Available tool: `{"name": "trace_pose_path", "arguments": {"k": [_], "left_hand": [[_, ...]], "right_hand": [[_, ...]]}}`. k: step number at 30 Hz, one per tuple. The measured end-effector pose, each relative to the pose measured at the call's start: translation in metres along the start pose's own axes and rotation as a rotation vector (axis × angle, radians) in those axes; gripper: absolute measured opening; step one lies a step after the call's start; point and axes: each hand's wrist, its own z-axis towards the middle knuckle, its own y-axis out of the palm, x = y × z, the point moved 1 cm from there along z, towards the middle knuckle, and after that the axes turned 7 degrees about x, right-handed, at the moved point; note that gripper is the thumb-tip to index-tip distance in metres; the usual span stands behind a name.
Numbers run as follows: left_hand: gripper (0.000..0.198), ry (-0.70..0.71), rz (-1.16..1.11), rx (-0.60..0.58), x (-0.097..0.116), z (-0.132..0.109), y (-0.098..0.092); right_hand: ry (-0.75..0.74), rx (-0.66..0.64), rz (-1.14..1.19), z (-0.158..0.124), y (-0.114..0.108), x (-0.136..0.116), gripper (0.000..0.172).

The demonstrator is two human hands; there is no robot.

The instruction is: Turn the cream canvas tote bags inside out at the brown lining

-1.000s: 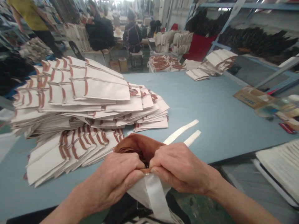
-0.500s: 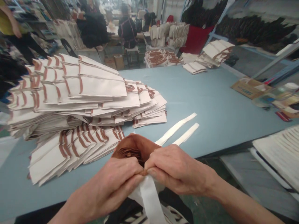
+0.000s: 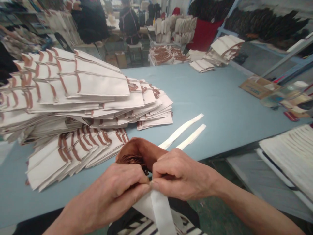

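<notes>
My left hand (image 3: 114,184) and my right hand (image 3: 181,174) meet at the table's near edge, thumbs and fingertips closed. Between them they pinch the edge of a brown-and-white fabric piece (image 3: 153,150); its brown side bulges up behind my knuckles, with dark brown folds inside. A white strip (image 3: 161,209) hangs from the pinch point down over my lap. The exact edge under the fingertips is hidden. Just beyond my right hand, two loose cream strips (image 3: 184,128) lie side by side on the blue-grey table (image 3: 215,107).
Large stacks of white fabric pieces with brown edging (image 3: 97,85) cover the table's left side. A cardboard box (image 3: 256,87) and a clear container (image 3: 297,89) stand at the right. More white pieces (image 3: 227,45) lie at the far end. A person (image 3: 128,23) is in the background.
The view has shifted slightly, so the stacks sit further left and higher. Both hands keep their pinch, and the hanging white strip slants a little more to the right.
</notes>
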Motion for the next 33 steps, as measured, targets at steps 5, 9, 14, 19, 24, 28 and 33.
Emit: {"name": "trace_pose_path", "arguments": {"k": [5, 9, 14, 19, 24, 28, 33], "left_hand": [[0.033, -0.082, -0.064, 0.053, -0.009, -0.004, 0.004], [0.036, -0.159, -0.205, 0.018, -0.019, -0.006, 0.002], [0.036, -0.191, -0.325, -0.05, -0.023, -0.003, -0.002], [0.048, -0.199, -0.217, -0.109, -0.015, 0.006, 0.0], [0.042, -0.089, -0.005, -0.147, -0.01, 0.002, 0.008], [0.037, -0.008, 0.032, -0.006, -0.005, 0.002, 0.024], [0.032, 0.188, 0.016, 0.311, -0.001, 0.007, 0.044]], "right_hand": [[-0.07, 0.095, 0.047, -0.005, 0.01, 0.011, 0.032], [-0.133, 0.091, 0.017, -0.007, 0.004, 0.016, 0.03], [-0.145, 0.058, -0.087, -0.009, -0.006, 0.012, 0.022], [-0.216, 0.05, -0.188, -0.002, -0.003, 0.011, 0.023], [-0.211, 0.027, -0.254, -0.003, -0.005, 0.011, 0.023], [-0.156, 0.006, -0.214, -0.01, -0.008, 0.008, 0.017], [-0.066, 0.004, -0.105, -0.012, -0.009, 0.007, 0.025]]}}
